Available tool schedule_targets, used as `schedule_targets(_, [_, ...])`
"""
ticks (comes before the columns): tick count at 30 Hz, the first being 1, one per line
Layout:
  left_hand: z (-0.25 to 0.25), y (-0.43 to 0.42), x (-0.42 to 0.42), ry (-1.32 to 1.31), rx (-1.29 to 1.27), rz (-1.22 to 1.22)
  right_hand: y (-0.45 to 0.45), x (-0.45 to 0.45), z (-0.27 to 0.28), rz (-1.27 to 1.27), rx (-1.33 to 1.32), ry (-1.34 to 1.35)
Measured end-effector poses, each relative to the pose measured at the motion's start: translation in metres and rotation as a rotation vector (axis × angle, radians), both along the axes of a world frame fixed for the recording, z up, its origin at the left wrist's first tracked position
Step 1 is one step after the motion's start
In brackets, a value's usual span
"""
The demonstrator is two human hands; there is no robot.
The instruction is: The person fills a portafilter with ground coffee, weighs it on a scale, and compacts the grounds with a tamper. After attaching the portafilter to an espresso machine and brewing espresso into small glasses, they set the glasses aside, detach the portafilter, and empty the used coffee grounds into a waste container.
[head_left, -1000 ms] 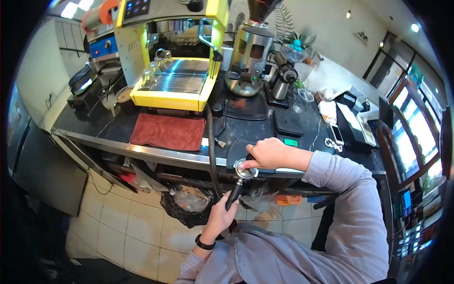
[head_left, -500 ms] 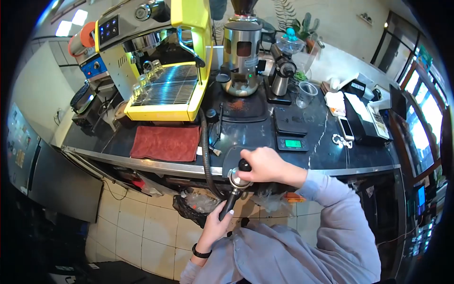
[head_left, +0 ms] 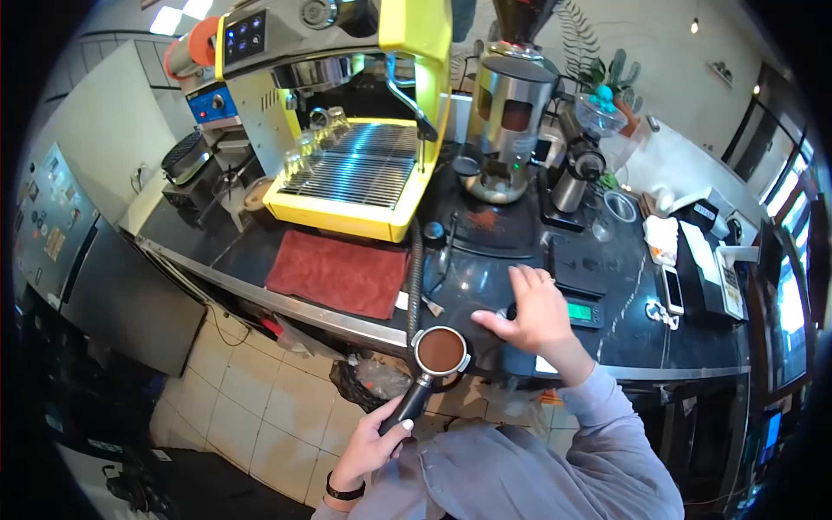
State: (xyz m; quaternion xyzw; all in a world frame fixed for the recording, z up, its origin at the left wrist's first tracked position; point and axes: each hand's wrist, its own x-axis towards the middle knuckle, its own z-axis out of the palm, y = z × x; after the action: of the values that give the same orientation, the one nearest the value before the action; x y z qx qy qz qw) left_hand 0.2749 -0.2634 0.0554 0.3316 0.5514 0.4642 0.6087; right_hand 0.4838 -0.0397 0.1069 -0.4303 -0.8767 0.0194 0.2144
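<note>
Portafilter (head_left: 425,379), one: dark handle, metal rim. Located off the near edge of the table (head_left: 485,277), in the left hand (head_left: 374,446). Long axis slanting; handle end points near and left, basket end far and right. Basket mouth faces up, filled with brown grounds (head_left: 441,350), surface smooth.

Left hand: fingers wrapped round the handle, grasping it and covering its near end.

Right hand (head_left: 539,319): at the table's near edge, right of the basket and apart from it. Fingers released, extended, thumb held wide. Dark and metallic object (head_left: 510,312) behind thumb, mostly hidden; contact with the hand cannot be told.

Digital scale (head_left: 576,267): just beyond the right hand, partly covered by it; green display lit, figures illegible.

Red cloth (head_left: 338,273): left, flat on the table, before the yellow espresso machine (head_left: 334,227). Machine top cut off by the picture's upper edge; its round badge (head_left: 318,12) hard to make out.

Grinder (head_left: 517,108): far side, hopper cut off above.

Black sign (head_left: 700,214): far right, white lettering too small to read.
</note>
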Motion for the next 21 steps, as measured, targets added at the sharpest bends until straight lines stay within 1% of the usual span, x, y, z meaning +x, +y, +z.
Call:
schedule_targets(1, [0.004,0.004,-0.009,0.006,0.008,0.004,-0.006,-0.020,0.011,0.119,0.041,0.104])
schedule_targets(3, [0.011,0.013,-0.030,0.008,0.033,0.012,-0.022,-0.069,0.027,0.421,-0.212,0.111])
schedule_targets(5, [0.016,0.021,-0.055,-0.001,0.064,0.026,-0.039,-0.133,0.003,0.369,-0.045,-0.059])
schedule_targets(7, [0.016,0.028,-0.091,0.051,0.091,0.053,-0.046,-0.179,0.012,0.395,0.086,-0.127])
schedule_targets(8, [0.016,0.029,-0.112,0.078,0.101,0.065,-0.044,-0.198,0.017,0.516,0.094,-0.159])
schedule_targets(9, [0.016,0.035,-0.138,0.105,0.164,0.033,-0.042,-0.217,0.014,0.628,0.216,-0.100])
schedule_targets(11, [0.025,0.046,-0.186,0.094,0.210,0.001,-0.035,-0.244,0.017,0.946,0.075,-0.040])
schedule_targets(12, [0.036,0.054,-0.206,0.127,0.213,-0.004,-0.036,-0.257,0.020,1.064,0.018,0.283])
schedule_targets(13, [0.052,0.064,-0.226,0.172,0.156,-0.049,-0.039,-0.263,0.026,1.046,0.063,0.521])
schedule_targets(15, [0.086,0.090,-0.257,0.202,0.205,-0.086,-0.035,-0.266,0.035,0.945,-0.072,0.638])
schedule_targets(16, [0.100,0.107,-0.273,0.242,0.232,-0.152,-0.033,-0.270,0.042,0.823,-0.178,0.543])
schedule_targets(17, [0.112,0.125,-0.288,0.281,0.256,-0.220,-0.034,-0.273,0.053,0.645,-0.559,0.405])
schedule_targets(19, [0.124,0.168,-0.309,0.232,0.297,-0.292,-0.025,-0.297,0.049,0.567,-0.846,0.604])
schedule_targets(20, [0.133,0.189,-0.314,0.183,0.301,-0.298,-0.010,-0.308,0.040,0.546,-0.929,0.610])
schedule_targets(21, [0.142,0.207,-0.317,0.135,0.304,-0.303,0.009,-0.320,0.036,0.404,-1.030,0.581])
